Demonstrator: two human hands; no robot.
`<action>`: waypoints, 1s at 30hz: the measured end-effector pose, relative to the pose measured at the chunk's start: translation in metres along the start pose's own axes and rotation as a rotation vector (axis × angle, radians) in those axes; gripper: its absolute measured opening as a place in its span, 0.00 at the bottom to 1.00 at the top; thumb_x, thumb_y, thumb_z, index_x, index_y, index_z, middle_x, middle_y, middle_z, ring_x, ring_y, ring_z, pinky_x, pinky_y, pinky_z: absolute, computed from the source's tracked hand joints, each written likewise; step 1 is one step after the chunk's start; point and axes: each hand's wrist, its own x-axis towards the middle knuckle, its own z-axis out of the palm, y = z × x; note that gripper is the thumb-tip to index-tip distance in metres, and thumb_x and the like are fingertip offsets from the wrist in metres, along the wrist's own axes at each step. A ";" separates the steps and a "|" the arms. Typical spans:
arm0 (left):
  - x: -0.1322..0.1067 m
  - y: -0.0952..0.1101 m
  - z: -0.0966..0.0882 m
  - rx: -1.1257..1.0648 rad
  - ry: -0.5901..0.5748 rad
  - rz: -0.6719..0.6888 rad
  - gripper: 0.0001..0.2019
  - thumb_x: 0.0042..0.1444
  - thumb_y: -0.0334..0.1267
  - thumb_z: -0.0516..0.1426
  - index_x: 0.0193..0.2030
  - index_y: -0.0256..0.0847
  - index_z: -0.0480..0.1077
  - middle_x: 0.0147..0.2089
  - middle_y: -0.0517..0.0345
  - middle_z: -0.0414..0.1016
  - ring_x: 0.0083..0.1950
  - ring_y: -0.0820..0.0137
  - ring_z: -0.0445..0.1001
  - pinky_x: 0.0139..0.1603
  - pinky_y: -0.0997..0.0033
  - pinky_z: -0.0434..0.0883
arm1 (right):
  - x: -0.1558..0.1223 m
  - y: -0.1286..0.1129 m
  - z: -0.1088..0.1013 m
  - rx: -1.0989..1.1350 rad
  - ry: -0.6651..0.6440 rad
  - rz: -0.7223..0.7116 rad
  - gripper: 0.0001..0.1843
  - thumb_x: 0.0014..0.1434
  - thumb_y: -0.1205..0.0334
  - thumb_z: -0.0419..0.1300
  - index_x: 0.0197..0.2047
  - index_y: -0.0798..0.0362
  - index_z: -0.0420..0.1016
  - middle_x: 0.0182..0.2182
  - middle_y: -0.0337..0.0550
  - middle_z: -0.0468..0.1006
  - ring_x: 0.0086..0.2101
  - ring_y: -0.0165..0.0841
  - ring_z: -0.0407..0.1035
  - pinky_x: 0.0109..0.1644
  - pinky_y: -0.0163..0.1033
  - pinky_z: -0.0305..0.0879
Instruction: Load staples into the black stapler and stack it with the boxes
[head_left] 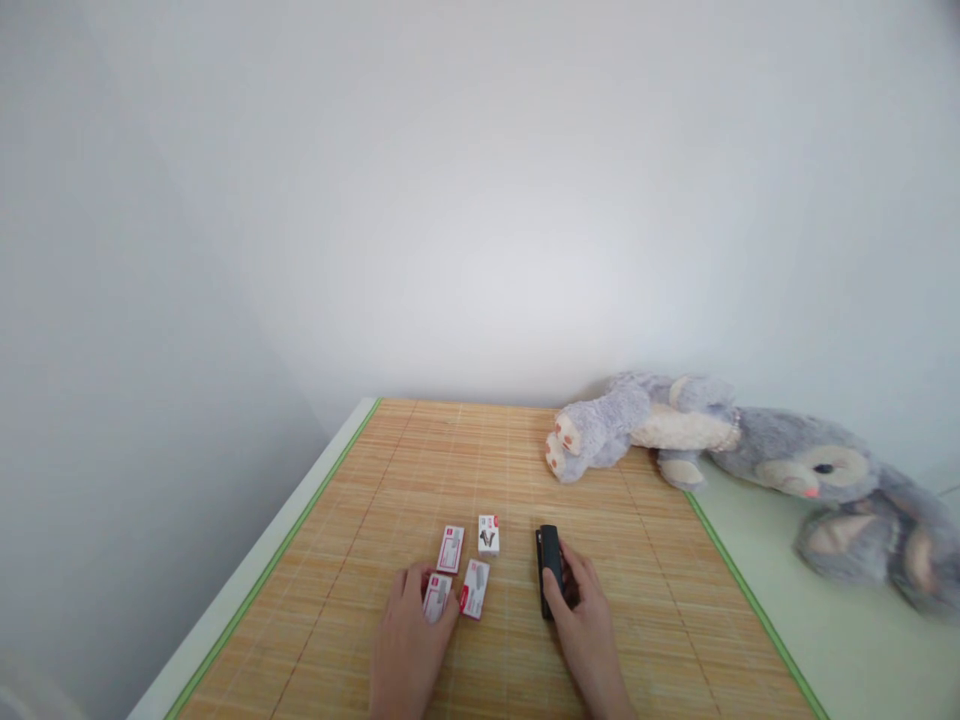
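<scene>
My left hand [411, 632] curls around a small white-and-red staple box [437, 597], fingers on its left side and thumb on its right. Just right of that thumb lies another staple box [475, 588], tilted slightly. Beyond them are a third staple box [451, 549] with a red outline and a small white box [488, 536] with a dark picture on top. Farther right, my right hand [586, 612] grips a black stapler [550, 570], thumb on top and fingers along its right side. The stapler points away from me on the mat.
A bamboo mat [450, 460] with green edging covers most of the pale table [847, 620]. A grey plush rabbit [682, 425] lies across the back right, its feet on the mat. A white wall [480, 220] rises behind the table.
</scene>
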 end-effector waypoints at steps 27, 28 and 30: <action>-0.024 0.033 0.031 0.102 -0.145 0.381 0.18 0.63 0.38 0.54 0.59 0.48 0.72 0.55 0.52 0.74 0.58 0.57 0.71 0.61 0.54 0.67 | 0.034 -0.016 -0.002 -0.239 -0.078 -0.153 0.28 0.55 0.60 0.61 0.60 0.52 0.72 0.49 0.49 0.78 0.47 0.43 0.73 0.55 0.48 0.70; -0.029 0.033 0.031 0.081 -0.197 0.435 0.20 0.62 0.39 0.55 0.61 0.51 0.71 0.58 0.53 0.74 0.59 0.58 0.71 0.61 0.55 0.67 | 0.038 -0.021 -0.003 -0.258 -0.128 -0.173 0.27 0.55 0.62 0.60 0.59 0.52 0.73 0.48 0.48 0.79 0.47 0.42 0.73 0.56 0.48 0.70; -0.036 0.031 0.031 0.061 -0.250 0.529 0.24 0.60 0.43 0.59 0.63 0.55 0.70 0.66 0.54 0.69 0.65 0.56 0.67 0.64 0.54 0.66 | 0.045 -0.032 -0.006 -0.270 -0.272 -0.223 0.25 0.53 0.66 0.59 0.56 0.50 0.76 0.48 0.47 0.79 0.49 0.42 0.72 0.58 0.48 0.67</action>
